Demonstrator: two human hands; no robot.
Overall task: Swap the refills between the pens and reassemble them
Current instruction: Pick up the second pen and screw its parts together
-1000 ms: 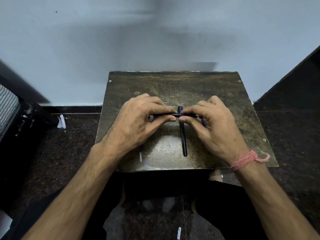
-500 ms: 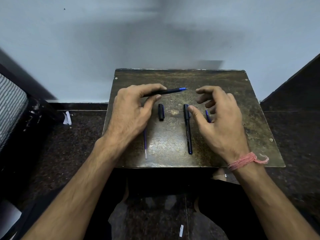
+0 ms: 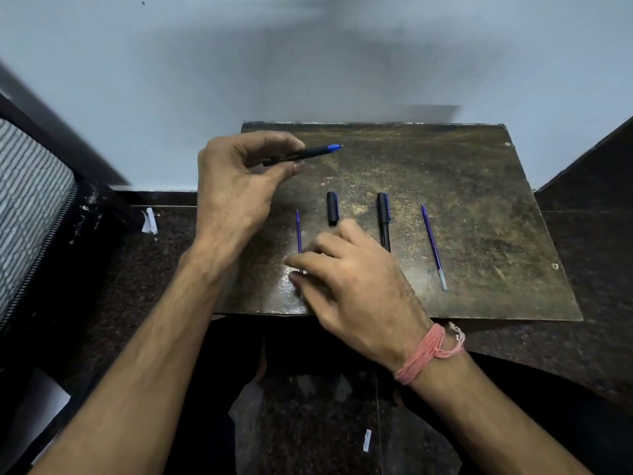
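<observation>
The right hand (image 3: 356, 286) has crossed from beside the capped pen (image 3: 383, 217) to the left refill (image 3: 298, 234), uncovering the right refill (image 3: 433, 246).

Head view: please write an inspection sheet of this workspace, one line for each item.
Surface: worn dark board on a speckled dark floor.
Job's things: uncapped pen held above the board; loose cap; capped pen; left refill; right refill lying free.
Clutter: paper scraps on the floor.
Grippers: left hand holds the uncapped pen; right hand pinches the left refill's near end.
Cables: nothing seen.
Surroundings: pale wall, striped cushion at left.
</observation>
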